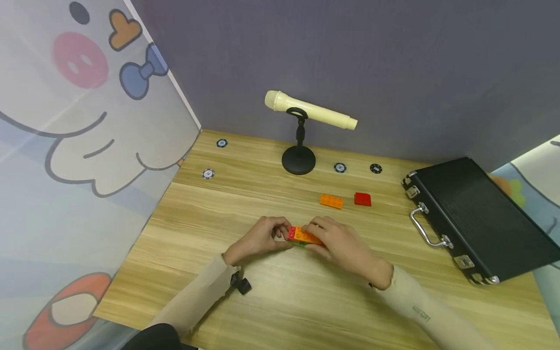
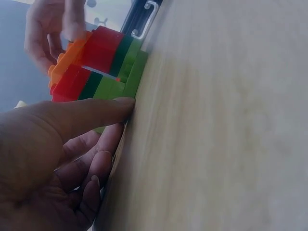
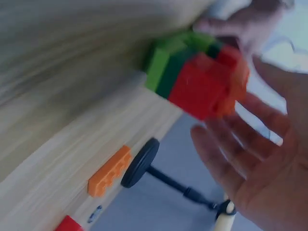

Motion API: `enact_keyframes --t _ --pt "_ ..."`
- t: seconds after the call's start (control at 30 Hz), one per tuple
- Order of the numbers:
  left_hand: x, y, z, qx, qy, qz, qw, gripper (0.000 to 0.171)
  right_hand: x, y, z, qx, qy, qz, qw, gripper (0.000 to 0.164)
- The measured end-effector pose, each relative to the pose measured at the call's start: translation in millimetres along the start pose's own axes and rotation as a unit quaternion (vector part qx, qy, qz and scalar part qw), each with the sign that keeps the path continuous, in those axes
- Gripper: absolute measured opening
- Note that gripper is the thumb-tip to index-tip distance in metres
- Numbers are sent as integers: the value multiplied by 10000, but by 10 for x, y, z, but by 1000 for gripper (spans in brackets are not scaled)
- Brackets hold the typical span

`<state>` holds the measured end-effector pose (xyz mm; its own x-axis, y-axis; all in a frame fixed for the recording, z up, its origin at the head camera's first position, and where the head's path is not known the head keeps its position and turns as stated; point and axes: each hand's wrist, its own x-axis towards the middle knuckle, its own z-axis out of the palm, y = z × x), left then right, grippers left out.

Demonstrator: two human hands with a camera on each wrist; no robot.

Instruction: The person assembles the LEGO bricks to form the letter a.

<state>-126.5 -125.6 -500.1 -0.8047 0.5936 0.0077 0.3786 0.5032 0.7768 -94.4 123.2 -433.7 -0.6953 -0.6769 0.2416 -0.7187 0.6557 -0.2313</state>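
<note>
A stack of toy building blocks stands on the table between the two hands. Its layers run from light green at the base through dark green and red to an orange brick on top; the left wrist view shows a gap through the middle. My left hand pinches the green base, thumb along the near side and fingers on the other. Over the orange top is my right hand, its fingers loosely extended and touching the brick. Beyond the stack lie a loose orange brick and a red brick.
At the back stands a cream microphone on a black stand. Poker chips lie around it, such as a white-and-blue one and a black one. A black case with a metal handle occupies the right side.
</note>
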Motion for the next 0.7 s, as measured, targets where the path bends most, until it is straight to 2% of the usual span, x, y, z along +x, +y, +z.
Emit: enact_keyframes --t 0.13,0.27,0.37,0.5,0.7 --pt "-7 6 12 25 -24 -71 10000 32 59 238 -95 630 17 339 9974 36" --pt "-13 7 11 15 18 -129 9999 32 128 633 -98 689 37 783 9945 34" --pt "-23 -2 17 34 1 -142 9999 32 141 855 -43 658 -327 1149 9907 39" --pt "-30 -8 26 75 -7 -132 9999 31 143 968 71 473 -826 1317 9867 45" --pt "-23 -8 23 86 27 -54 9999 31 143 975 151 152 -776 1120 9906 44"
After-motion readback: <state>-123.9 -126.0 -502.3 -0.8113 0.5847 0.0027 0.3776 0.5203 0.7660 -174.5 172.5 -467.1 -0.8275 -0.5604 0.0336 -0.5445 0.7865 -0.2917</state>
